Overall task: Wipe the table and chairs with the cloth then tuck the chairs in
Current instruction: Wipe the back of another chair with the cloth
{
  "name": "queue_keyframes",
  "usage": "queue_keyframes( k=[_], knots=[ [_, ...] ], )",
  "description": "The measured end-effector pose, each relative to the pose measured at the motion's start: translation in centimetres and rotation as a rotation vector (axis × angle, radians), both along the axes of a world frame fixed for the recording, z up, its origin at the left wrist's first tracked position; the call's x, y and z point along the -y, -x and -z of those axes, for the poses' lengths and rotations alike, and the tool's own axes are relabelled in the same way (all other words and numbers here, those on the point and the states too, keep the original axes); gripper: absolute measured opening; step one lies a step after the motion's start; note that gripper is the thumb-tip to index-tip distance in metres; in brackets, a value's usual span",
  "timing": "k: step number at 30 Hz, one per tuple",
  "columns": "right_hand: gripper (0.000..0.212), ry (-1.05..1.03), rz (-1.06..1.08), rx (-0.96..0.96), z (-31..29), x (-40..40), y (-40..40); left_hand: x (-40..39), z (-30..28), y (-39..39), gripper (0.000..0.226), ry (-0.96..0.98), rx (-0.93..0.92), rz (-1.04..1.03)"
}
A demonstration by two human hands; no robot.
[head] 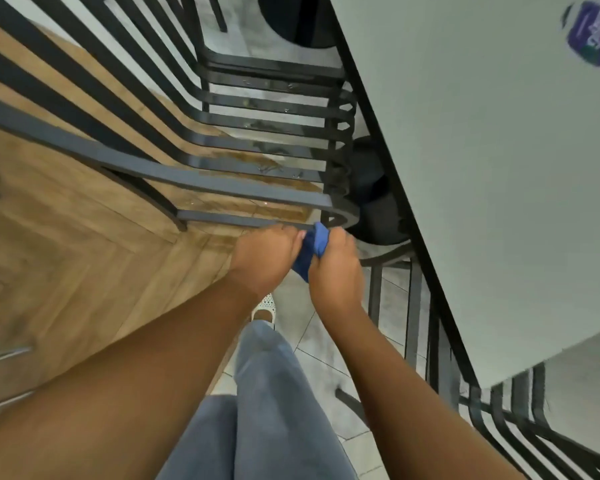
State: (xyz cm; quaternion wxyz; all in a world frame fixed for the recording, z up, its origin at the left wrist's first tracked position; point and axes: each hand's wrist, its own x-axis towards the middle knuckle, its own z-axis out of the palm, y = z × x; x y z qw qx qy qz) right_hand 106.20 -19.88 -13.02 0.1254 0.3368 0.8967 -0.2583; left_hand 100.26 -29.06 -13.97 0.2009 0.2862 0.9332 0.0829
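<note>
Blue cloth (311, 249) sits bunched between both our hands in the head view: the left hand (266, 261) has its fingers curled onto the cloth's left side, and the right hand (333, 268) is closed round its top, with a fold poking up above the knuckles. Both hands grip it, held in the air just short of the near corner of the chair (222, 140).

That chair is dark slatted metal. Its seat slats run roughly left to right across the picture, and the curved front edge lies directly ahead of our hands, nearly touching the cloth. Whether the cloth actually meets the nearest slat we cannot tell. The seat lies forward and to the left, so the left hand is closer to most of it, while the right hand is closer to the rounded corner beside the desk (482, 168).

The pale desk stands to the right, its dark edge running diagonally, and the chair's front reaches under that edge. A second chair (520, 420) shows at lower right, partly under the desk.

We judge the coming wipe should follow the slats' long axis, sweeping leftward from this corner.
</note>
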Motion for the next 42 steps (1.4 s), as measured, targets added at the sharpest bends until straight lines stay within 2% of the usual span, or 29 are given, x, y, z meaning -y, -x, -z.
queue_keyframes(
  k=[3,5,8,11,15,27,33,38,42],
  knots=[
    [0.044,-0.102,-0.117,-0.056,-0.5,-0.1,4.0,-0.1,-0.5,3.7,0.029,-0.165,-0.178,-0.022],
    [0.062,-0.140,-0.125,-0.017,-0.6,-0.2,6.8,-0.3,-0.7,6.2,0.026,-0.109,-0.120,-0.062],
    [0.078,-0.149,-0.153,0.052,-0.7,-0.5,10.7,-0.3,-1.0,9.8,0.045,-0.016,-0.071,-0.133],
    [0.083,-0.155,-0.191,0.106,-0.4,-0.9,14.3,0.0,0.0,13.1,0.066,0.114,-0.048,-0.144],
    [0.080,-0.132,-0.231,0.193,0.4,-0.7,18.3,1.1,1.4,17.4,0.075,0.232,0.008,-0.143],
    [0.070,0.120,-0.124,0.350,5.6,1.2,29.0,3.0,5.4,29.0,0.073,0.395,0.101,-0.001],
    [0.055,0.411,0.064,0.206,8.3,0.3,34.5,3.1,8.2,33.6,0.066,0.414,0.117,0.024],
    [0.040,0.446,0.066,0.007,9.5,-2.5,39.2,2.4,10.9,37.1,0.062,0.430,0.151,0.000],
    [0.037,0.412,0.030,-0.189,9.8,-3.7,43.2,1.9,12.6,39.6,0.057,0.421,0.072,-0.029]
  ],
)
